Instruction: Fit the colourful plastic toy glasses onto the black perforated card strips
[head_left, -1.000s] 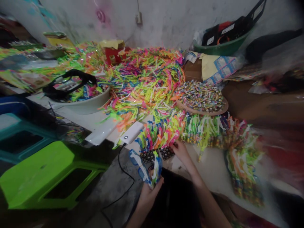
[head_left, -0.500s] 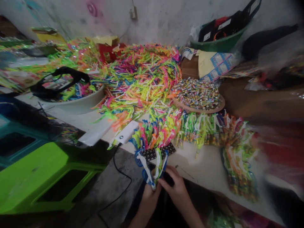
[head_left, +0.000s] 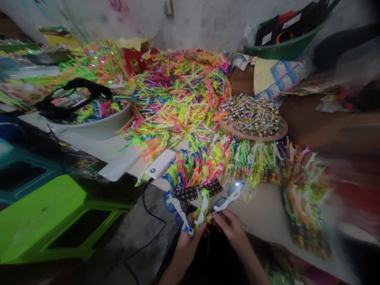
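A heap (head_left: 178,95) of neon plastic strips covers the back of the table (head_left: 261,209), spread from the wall to the front edge. Left of the table stands a green stool (head_left: 44,213). A white basin (head_left: 101,126) with a black strap across it sits at the heap's left edge, and a round tray (head_left: 252,138) of small wrapped pieces lies at its right edge. In front of the tray, a row of packs (head_left: 261,158) lies along the table. Left of that row, a bunch (head_left: 198,168) of coloured toys stands upright in a black grid (head_left: 190,193), with a white power bank (head_left: 158,164) just beside it.

Both hands are low in the view, at the table's front edge, below the grid. The left hand (head_left: 187,241) is closed in a fist around the bottom ends of two toys. Its blue toy (head_left: 175,209) has its long axis leaning up and to the left. Its green toy (head_left: 203,205) stands nearly upright, tilted slightly right. The two fan apart from the grip like a V.

The right hand (head_left: 233,227) touches the left, its fingers curled and pinching the lower end of a third toy (head_left: 230,196). This pale-blue one has its long axis slanting up and to the right, and its far tip reaches the near end of the packs. Each toy seems to carry a white strip along its length, though blur makes that hard to confirm.
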